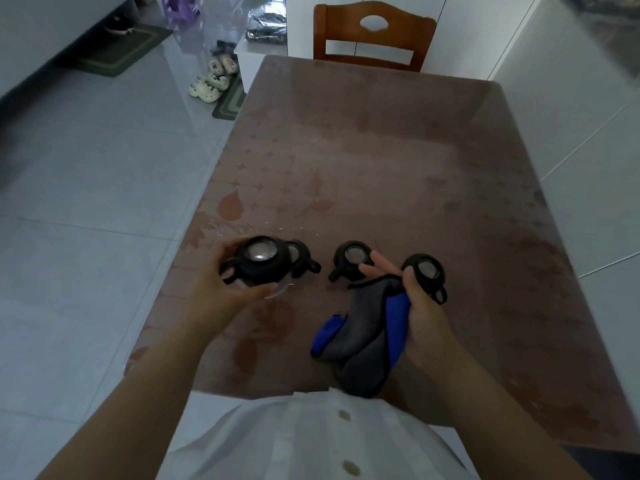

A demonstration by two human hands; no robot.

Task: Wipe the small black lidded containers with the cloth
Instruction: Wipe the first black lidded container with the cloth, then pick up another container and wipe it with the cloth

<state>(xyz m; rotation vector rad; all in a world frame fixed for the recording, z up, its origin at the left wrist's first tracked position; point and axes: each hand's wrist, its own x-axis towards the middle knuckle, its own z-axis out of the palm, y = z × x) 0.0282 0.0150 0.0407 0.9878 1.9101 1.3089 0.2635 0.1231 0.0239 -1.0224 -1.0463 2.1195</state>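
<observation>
Pale floor tiles and a wooden chair frame the brown glass-topped worktop, where the left hand cups one black lidded container while the right hand pinches the blue-grey cloth, forefingers loosely spread. Three more containers stand near: one just behind the held one, one at centre, one right. A one-handed grip could slip and drop the container on the glass; its base and the clear dish beneath are hard to make out.

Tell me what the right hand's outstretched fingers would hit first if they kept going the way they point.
Likely the middle black container: the right hand, gripping the cloth, points its fingers up-left at it. They already overlap its edge, though depth is unclear.
</observation>
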